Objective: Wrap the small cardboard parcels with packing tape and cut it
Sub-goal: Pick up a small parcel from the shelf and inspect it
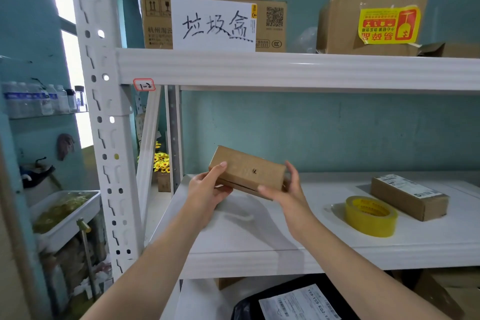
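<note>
My white shelf board (259, 236) carries a yellow tape roll (371, 216) lying flat. Just beside the roll, behind it to the right, lies a cardboard box (409, 196) with a printed label on top.

Both ends of the small parcel (246, 173) were covered by the left hand (205, 195) and right hand (288, 197). A black mailer bag (246, 306) ran off the bottom edge, its label (298, 301) cut short. A white sheet (213, 23) hid most of the carton (270, 23) behind it, and the bottles (39, 99) at far left were blurred.
</note>
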